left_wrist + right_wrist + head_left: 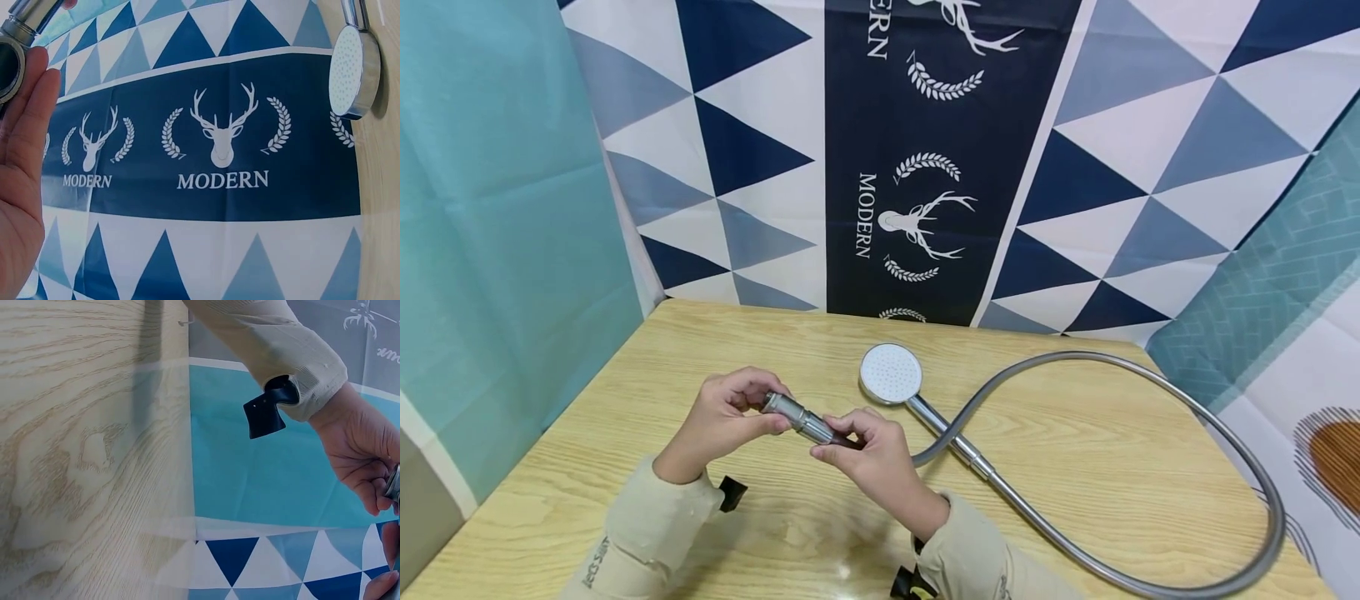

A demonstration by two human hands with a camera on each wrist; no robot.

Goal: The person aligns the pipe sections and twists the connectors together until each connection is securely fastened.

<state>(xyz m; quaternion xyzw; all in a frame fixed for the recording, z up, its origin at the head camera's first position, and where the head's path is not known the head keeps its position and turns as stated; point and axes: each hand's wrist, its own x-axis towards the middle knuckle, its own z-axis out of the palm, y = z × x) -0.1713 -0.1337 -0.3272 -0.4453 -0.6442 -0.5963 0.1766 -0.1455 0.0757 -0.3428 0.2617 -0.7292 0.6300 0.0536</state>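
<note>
A metal hose fitting [800,417] hangs tilted above the table between both hands. My left hand [726,421] pinches its upper left end with thumb and fingers. In the left wrist view, a round opening shows on the chrome piece beside the fingers [39,94]. My right hand [880,458] grips the lower end, where the grey shower hose [1082,355] joins it. That hose loops widely over the right side to the handle of a chrome shower head [891,372], which lies with its white spray face up. The right wrist view catches only part of the fitting at its edge.
The light wooden table [760,533] carries the hose loop along its right side. A patterned cloth [760,225] hangs behind the far edge, and a teal cloth [497,208] hangs at the left. Black straps [732,493] stick out from the sleeves.
</note>
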